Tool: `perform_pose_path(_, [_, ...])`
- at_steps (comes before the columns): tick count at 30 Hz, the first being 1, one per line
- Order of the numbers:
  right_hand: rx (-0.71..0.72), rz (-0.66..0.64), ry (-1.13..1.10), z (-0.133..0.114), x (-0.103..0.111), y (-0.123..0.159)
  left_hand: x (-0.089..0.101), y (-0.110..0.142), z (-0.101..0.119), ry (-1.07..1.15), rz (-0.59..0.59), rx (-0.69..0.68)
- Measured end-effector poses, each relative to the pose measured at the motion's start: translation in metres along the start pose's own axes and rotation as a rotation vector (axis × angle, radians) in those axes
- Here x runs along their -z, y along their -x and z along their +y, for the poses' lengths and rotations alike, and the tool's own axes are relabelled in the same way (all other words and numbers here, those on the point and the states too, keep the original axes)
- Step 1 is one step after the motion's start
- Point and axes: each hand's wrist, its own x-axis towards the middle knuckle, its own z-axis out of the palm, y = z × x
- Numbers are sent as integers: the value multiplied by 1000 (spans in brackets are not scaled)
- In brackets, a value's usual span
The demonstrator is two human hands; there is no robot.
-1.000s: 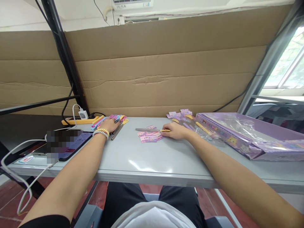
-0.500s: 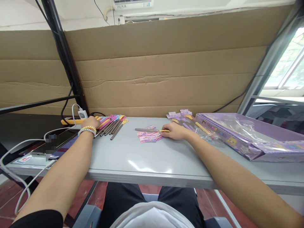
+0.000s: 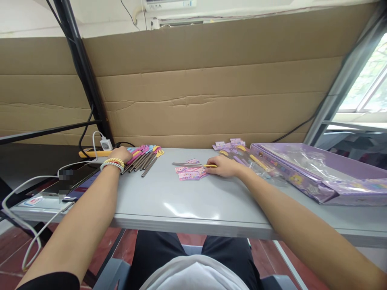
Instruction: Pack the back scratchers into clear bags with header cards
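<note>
My right hand (image 3: 223, 166) is closed on the yellow end of a back scratcher (image 3: 189, 164), whose metal rod points left. Beneath the rod lie several pink printed cards (image 3: 190, 176), spread on the table. On the left, my left hand (image 3: 121, 154) rests at the near left side of a pile of back scratchers (image 3: 145, 159), with metal rods and pink, yellow and blue claw-shaped ends. The back of that hand hides its fingers. Just beyond my right hand, bagged back scratchers (image 3: 254, 158) with purple card tops lie together.
A purple box (image 3: 314, 193) with clear plastic in it stands at the right of the grey table (image 3: 145, 205). Phones (image 3: 69, 181), a white cable (image 3: 22, 177) and a charger plug (image 3: 105, 144) lie at the left. A cardboard wall (image 3: 211, 80) rises behind.
My left hand has shifted very slightly. My right hand stays in place with the back scratcher over the cards. The whole view has moved a little.
</note>
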Motion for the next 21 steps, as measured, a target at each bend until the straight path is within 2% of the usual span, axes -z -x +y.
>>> perform_pose_path(4, [-1,-2,-3,0,0,0,4,6,4,27,24,-30])
perform_pose_path(11, [2,-6,-3,-1,0,0,7,14,10,19,-48,-37])
perform_pose_path(16, [5,-11,-11,-2,0,1,8,15,8,48,2,4])
perform_pose_path(21, [10,-17,-2,-2,1,1,7,14,10,63,-69,16])
